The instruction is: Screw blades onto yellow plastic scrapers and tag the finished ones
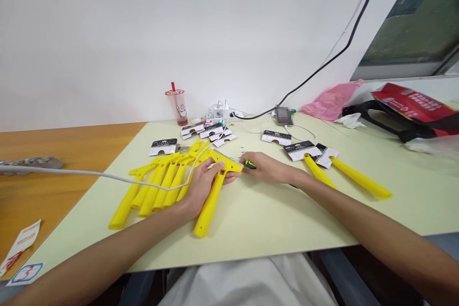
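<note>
While well inside table edge (pixel 222 256), left hand (pixel 202 185) tight round scraper (pixel 214 193), right hand (pixel 265 167) round green tool (pixel 250 165)

A plain white wall (pixel 143 33) rises behind the pale yellow-green worktop (pixel 272 220). A wood-toned surface (pixel 82 148) shows along the worktop's left edge. Beyond the worktop's far right, a dark window (pixel 412 24) has a grey frame (pixel 398 71).

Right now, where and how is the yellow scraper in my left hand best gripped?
Probably by the lower handle of the yellow scraper, from its right side: it juts toward you, while your left hand lies along its left and pinches the metal-edged head.
</note>
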Demonstrator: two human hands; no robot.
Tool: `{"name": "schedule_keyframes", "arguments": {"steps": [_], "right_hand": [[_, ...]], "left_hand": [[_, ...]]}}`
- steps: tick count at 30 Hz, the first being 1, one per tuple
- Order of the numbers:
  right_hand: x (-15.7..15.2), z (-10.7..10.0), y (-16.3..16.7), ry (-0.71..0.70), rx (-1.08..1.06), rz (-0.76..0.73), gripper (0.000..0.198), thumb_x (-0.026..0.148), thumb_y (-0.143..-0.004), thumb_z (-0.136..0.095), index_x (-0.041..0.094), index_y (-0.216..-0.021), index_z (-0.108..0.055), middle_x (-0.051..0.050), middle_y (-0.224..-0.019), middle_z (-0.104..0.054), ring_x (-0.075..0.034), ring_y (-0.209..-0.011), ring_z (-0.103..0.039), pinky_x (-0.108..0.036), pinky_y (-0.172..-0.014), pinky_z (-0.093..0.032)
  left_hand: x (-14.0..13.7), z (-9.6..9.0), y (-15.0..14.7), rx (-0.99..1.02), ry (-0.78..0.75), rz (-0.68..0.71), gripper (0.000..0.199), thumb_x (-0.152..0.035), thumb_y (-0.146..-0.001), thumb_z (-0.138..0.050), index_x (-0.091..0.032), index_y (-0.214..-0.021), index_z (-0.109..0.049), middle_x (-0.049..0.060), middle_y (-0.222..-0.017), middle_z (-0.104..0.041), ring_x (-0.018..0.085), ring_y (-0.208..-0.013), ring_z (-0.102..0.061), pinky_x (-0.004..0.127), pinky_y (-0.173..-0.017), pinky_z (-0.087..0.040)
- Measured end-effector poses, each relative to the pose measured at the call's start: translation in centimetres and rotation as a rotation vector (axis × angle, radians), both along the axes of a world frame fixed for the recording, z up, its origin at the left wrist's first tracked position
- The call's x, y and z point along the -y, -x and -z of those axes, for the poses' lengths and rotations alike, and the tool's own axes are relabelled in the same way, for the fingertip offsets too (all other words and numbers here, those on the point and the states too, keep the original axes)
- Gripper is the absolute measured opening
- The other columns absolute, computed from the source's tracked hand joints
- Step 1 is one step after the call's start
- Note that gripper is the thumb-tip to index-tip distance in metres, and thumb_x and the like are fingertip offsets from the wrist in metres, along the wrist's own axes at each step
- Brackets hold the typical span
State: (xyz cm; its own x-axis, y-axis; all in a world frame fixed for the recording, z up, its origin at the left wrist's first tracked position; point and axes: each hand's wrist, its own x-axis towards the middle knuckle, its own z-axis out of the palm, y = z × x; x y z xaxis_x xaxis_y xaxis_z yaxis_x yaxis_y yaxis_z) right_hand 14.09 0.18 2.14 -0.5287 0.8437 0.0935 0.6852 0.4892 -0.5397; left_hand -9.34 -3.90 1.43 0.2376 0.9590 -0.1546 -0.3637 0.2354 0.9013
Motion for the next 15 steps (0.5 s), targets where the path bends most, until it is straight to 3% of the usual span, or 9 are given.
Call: {"name": "schedule_keyframes", "arguments": {"steps": [4, 8, 11, 15], "right_hand": [[0.4, -0.6, -0.1, -0.149, -0.154, 0.065, 0.02, 0.039, -0.109, -0.059, 0.021, -0.104, -0.067, -0.011, -0.109, -0.076, -0.025, -0.097, -0.069, -0.037, -0.088, -0.05], [1.4, -0.6, 0.6, -0.303, -0.236, -0.059, 0.023, 0.041, -0.113, -0.054, 0.023, -0.103, -0.065, -0.011, -0.107, -0.071, -0.024, -0.095, -0.067, -0.037, -0.087, -0.051], [2.2, -0.1, 1.3, -0.31, -0.173, -0.139, 0.023, 0.04, -0.114, -0.052, 0.023, -0.104, -0.066, -0.012, -0.11, -0.07, -0.024, -0.092, -0.067, -0.037, -0.083, -0.053], [2.6, 0.2, 1.9, -0.27, -0.216, -0.121, 0.021, 0.038, -0.111, -0.057, 0.023, -0.102, -0.069, -0.011, -0.106, -0.071, -0.023, -0.092, -0.067, -0.037, -0.084, -0.052]], "left_hand": [[0.0, 0.3, -0.1, 0.005, 0.017, 0.023, 0.011, -0.02, -0.102, -0.075, -0.015, -0.104, -0.065, 0.013, -0.11, -0.083, 0.025, -0.097, -0.087, 0.032, -0.092, -0.072], [0.0, 0.6, 0.0, 0.009, 0.023, 0.023, 0.013, -0.019, -0.101, -0.076, -0.017, -0.101, -0.063, 0.01, -0.108, -0.083, 0.023, -0.095, -0.087, 0.03, -0.089, -0.071], [-0.1, 0.8, 0.0, -0.015, 0.008, 0.028, 0.018, -0.023, -0.099, -0.08, -0.018, -0.101, -0.063, 0.009, -0.11, -0.083, 0.023, -0.094, -0.087, 0.033, -0.09, -0.072], [-0.1, 1.1, 0.2, -0.042, -0.019, 0.045, 0.019, -0.026, -0.098, -0.081, -0.019, -0.102, -0.064, 0.009, -0.108, -0.084, 0.023, -0.092, -0.086, 0.033, -0.088, -0.071]]}}
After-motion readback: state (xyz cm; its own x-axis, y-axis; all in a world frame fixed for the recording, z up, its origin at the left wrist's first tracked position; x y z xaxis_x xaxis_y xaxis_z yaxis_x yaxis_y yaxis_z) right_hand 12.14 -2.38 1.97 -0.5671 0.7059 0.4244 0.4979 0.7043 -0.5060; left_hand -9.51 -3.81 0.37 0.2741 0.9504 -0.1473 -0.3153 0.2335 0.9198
